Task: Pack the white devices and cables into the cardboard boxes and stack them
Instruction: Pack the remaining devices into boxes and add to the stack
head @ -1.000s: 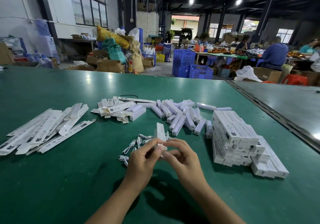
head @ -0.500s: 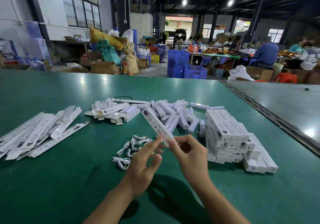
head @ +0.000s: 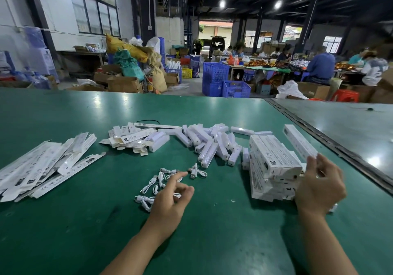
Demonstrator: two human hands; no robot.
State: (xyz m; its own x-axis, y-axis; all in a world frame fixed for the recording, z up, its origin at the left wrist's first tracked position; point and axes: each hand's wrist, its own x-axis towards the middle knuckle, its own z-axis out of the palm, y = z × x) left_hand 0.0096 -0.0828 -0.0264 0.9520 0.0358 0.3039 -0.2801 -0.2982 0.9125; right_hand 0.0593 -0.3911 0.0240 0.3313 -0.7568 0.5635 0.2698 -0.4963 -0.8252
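Cardboard box (head: 299,145), one, gripped by the right hand (head: 319,187) (beside one stack (head: 274,162)); left hand (head: 170,200) relaxed, empty, over cables (head: 157,181).

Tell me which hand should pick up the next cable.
Left. The left hand hangs empty right over the cables; the right hand grips a closed box beside the stack.

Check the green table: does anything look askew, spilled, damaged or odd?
Nothing looks damaged or spilled. The stack of packed boxes is uneven, its layers not flush, beside the right hand, which holds one more box. A thin black loop lies alone just beyond the cartons; what it is cannot be told.
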